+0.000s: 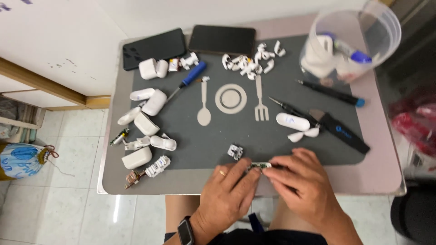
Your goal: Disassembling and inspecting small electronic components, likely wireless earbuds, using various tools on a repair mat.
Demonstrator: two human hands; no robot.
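At the near edge of the table, my left hand (229, 193) and my right hand (302, 179) pinch a small green circuit board (260, 165) between their fingertips, one hand at each end. A ring is on my left hand and a dark watch on that wrist. Just beyond the fingers a small white part (235, 151) lies on the grey mat (218, 131). Further right are a white case half (292, 121) and small white shell pieces (303, 134).
Opened white earbud cases (147, 119) and parts crowd the mat's left side. A heap of white earbuds (250, 61), two dark phones (222, 40) and a blue-handled screwdriver (187, 79) lie at the back. Black pry tools (338, 129) and a clear plastic tub (349, 43) are on the right.
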